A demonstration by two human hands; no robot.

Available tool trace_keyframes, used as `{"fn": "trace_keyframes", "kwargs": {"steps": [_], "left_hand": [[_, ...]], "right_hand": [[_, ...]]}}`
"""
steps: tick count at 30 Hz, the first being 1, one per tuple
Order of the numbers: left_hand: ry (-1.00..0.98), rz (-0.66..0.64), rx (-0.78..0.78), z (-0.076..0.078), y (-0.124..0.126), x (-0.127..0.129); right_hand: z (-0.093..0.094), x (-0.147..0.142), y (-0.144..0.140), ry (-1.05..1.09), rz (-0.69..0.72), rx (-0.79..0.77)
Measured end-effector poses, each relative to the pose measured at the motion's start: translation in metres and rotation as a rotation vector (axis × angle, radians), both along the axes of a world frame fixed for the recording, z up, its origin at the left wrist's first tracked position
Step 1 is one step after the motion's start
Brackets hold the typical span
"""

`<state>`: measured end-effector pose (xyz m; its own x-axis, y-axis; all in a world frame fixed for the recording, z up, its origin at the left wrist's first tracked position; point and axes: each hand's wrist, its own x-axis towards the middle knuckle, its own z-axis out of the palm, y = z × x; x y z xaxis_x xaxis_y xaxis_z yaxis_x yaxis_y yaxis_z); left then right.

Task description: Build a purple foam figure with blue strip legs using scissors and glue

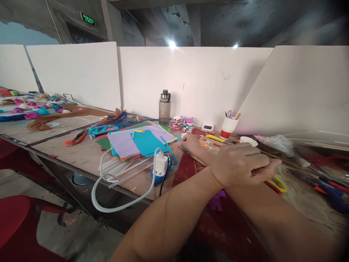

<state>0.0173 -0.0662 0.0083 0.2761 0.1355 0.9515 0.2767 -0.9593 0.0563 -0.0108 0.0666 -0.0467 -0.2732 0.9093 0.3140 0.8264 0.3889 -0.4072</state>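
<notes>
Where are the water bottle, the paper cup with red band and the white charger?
water bottle (164, 109), head view, on its clear body.
paper cup (228, 127), head view, on its white wall.
white charger (161, 162), head view, on its front face.

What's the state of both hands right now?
Left hand: curled shut over the right forearm, nothing visibly held.
Right hand: palm down on the table, grip cannot be told.

Wooden workbench (81, 154) across mid-frame. Bears coloured paper sheets (140, 140), a water bottle (164, 108), tape rolls (176, 123) and a paper cup (228, 128) centre.
</notes>
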Motion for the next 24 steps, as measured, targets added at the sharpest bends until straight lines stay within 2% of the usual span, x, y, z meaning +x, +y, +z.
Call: {"fn": "trace_keyframes", "kwargs": {"steps": [9,18,24], "left_hand": [[0.108,0.049,0.057,-0.006,0.004,0.002],[0.16,0.078,0.053,-0.012,0.007,0.003],[0.174,0.105,0.021,-0.01,0.008,0.002]], "right_hand": [[0.014,0.025,-0.017,0.271,0.084,-0.015],[0.015,0.027,-0.022,0.363,0.203,-0.047],[0.016,0.031,-0.023,0.437,0.179,-0.035]]}}
